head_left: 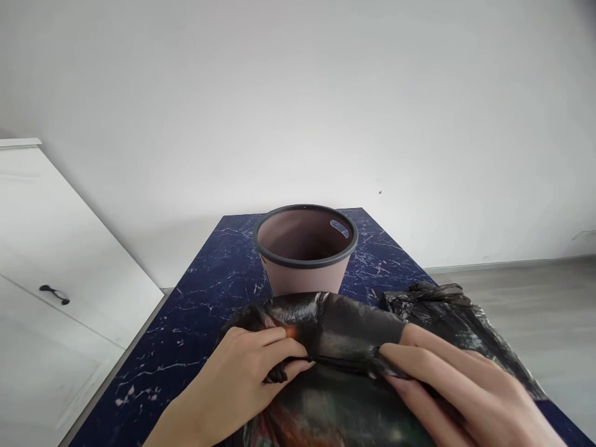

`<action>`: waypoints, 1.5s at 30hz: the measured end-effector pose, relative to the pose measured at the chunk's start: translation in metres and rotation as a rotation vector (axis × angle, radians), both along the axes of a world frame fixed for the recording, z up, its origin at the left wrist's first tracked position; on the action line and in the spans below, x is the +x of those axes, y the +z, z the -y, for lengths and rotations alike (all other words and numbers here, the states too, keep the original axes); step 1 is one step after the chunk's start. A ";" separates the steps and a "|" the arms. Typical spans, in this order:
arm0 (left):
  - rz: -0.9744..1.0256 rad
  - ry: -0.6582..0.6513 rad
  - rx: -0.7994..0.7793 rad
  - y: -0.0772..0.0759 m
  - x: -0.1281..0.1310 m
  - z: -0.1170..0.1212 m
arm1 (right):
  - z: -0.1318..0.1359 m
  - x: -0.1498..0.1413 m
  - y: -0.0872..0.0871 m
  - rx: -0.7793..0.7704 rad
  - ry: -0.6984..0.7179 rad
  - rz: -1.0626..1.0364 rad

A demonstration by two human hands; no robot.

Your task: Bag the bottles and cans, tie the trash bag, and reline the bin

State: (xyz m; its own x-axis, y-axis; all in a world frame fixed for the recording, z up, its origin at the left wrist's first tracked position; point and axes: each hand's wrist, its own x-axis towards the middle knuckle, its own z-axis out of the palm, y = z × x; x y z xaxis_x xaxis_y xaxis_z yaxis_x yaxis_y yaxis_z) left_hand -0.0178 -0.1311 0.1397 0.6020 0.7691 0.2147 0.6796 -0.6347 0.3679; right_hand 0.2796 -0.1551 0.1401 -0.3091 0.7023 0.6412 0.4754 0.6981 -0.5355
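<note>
A thin, shiny black plastic bag [358,329] stretches between my two hands at the front of the table. My left hand [254,366] pinches its edge, with a bunched fold sticking out below the fingers. On the other side, my right hand [460,385] grips the edge between thumb and fingers. Reddish and greenish shapes show faintly through the film lower down; what they are I cannot tell. Just beyond the bag stands an upright pinkish-brown bin [305,276] with a dark grey rim and an oval handle hole. Its bottom is hidden.
More crumpled black plastic [437,313] lies along the right edge of the dark blue marbled table [200,310]. A white cabinet [56,248] with a black handle stands at the left. Behind everything rises a plain white wall [298,112]; grey floor [535,310] shows at right.
</note>
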 end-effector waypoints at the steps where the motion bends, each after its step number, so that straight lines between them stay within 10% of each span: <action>1: -0.029 -0.005 -0.023 0.000 0.002 -0.001 | -0.001 -0.001 0.000 -0.019 -0.015 0.051; 22: -0.259 -0.042 -0.187 0.005 0.010 0.000 | -0.009 -0.036 0.003 -0.494 0.325 -0.044; 33: 0.101 0.095 -0.395 0.020 -0.009 0.002 | -0.018 -0.038 -0.023 -0.654 0.367 0.350; 39: 0.606 0.219 -0.600 0.041 0.000 0.015 | -0.010 -0.041 -0.002 -0.763 0.340 -0.043; 45: 0.691 0.328 -0.519 0.053 0.018 0.023 | -0.012 -0.047 0.018 -1.161 0.372 -0.566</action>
State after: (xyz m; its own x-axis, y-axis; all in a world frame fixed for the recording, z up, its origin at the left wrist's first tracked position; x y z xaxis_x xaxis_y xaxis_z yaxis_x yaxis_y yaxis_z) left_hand -0.0002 -0.1536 0.1922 0.2030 0.9788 0.0261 0.3198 -0.0914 0.9431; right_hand 0.2323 -0.1429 0.1579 -0.4914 0.8559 -0.1611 -0.1237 -0.2517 -0.9599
